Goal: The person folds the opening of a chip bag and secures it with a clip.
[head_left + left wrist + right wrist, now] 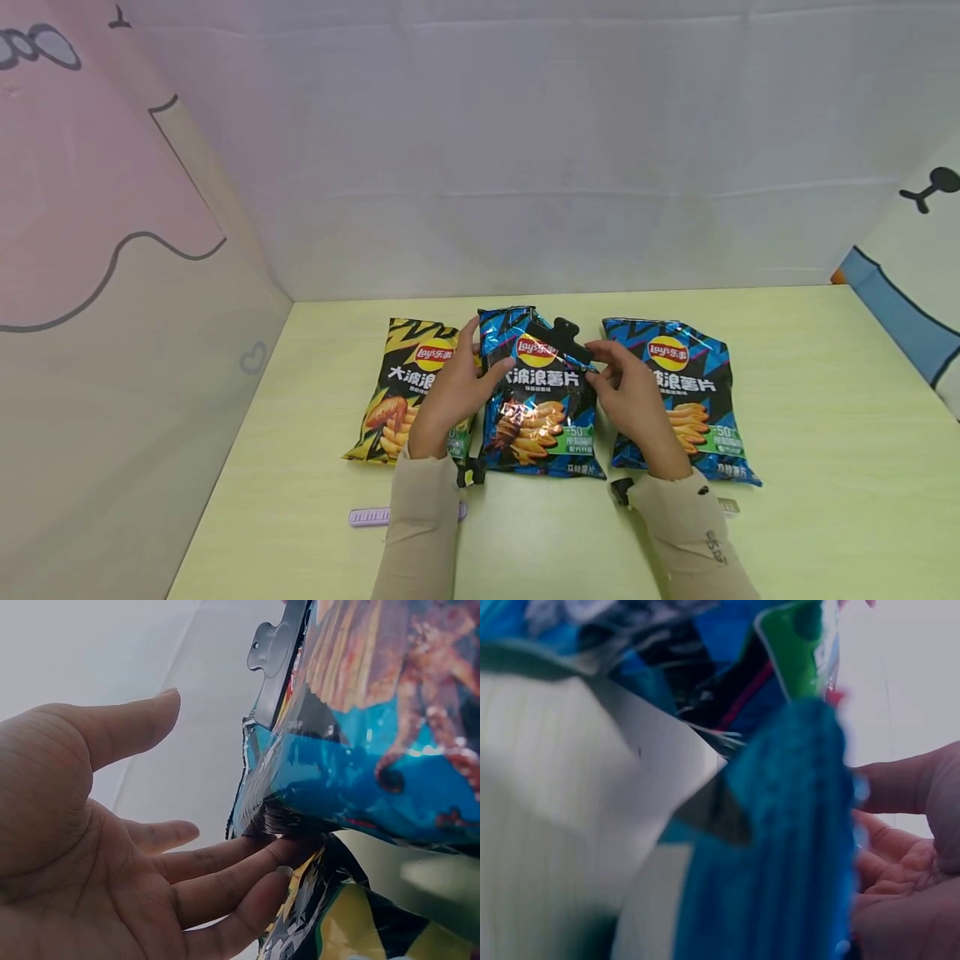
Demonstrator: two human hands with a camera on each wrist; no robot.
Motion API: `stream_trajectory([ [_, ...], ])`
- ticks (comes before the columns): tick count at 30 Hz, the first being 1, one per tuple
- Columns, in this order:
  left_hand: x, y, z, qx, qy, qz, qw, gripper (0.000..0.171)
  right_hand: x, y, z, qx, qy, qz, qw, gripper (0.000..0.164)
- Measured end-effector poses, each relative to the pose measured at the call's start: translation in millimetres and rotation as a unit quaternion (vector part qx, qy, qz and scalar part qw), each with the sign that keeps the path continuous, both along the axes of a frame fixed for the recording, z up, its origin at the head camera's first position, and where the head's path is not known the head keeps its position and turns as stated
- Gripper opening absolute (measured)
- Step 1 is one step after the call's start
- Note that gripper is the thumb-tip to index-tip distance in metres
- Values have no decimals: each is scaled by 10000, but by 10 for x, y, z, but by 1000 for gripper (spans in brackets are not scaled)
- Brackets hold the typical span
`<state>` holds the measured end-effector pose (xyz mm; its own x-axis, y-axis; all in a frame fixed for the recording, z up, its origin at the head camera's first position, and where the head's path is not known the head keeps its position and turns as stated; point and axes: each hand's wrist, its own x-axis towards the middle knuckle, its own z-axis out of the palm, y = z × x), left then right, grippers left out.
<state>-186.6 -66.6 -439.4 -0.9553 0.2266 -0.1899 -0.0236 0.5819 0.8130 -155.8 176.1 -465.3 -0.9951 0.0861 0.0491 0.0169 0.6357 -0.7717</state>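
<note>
A blue-and-black chip bag (536, 425) stands in the middle of the table, with a black bag clip (561, 339) slanting across its top right corner. My left hand (453, 387) is at the bag's left side. In the left wrist view, that hand (112, 862) has its thumb raised off the bag and its extended fingertips touching the bag's underside edge. My right hand (633, 396) pinches the bag's right edge, close below the clip's end. In the right wrist view, a blurred blue bag edge hides part of the right hand (915, 870).
A yellow-and-black chip bag (382, 400) lies left, partly behind my left hand. Another blue chip bag (712, 392) lies right. A purple slotted strip (370, 517) lies under my left sleeve; a small beige piece (728, 505) shows beside the right sleeve. A white cloth wall (525, 167) stands behind.
</note>
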Motion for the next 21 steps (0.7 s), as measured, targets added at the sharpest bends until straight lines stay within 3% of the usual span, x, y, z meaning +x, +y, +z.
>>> stream_trajectory([
  [11, -12, -1, -19, -40, -26, 6, 10000, 91, 0, 7, -1, 55, -145, 118, 9998, 41],
  [21, 2, 9, -23, -216, 458, 60, 9987, 80, 30, 10, 20, -23, -174, 232, 9996, 43],
])
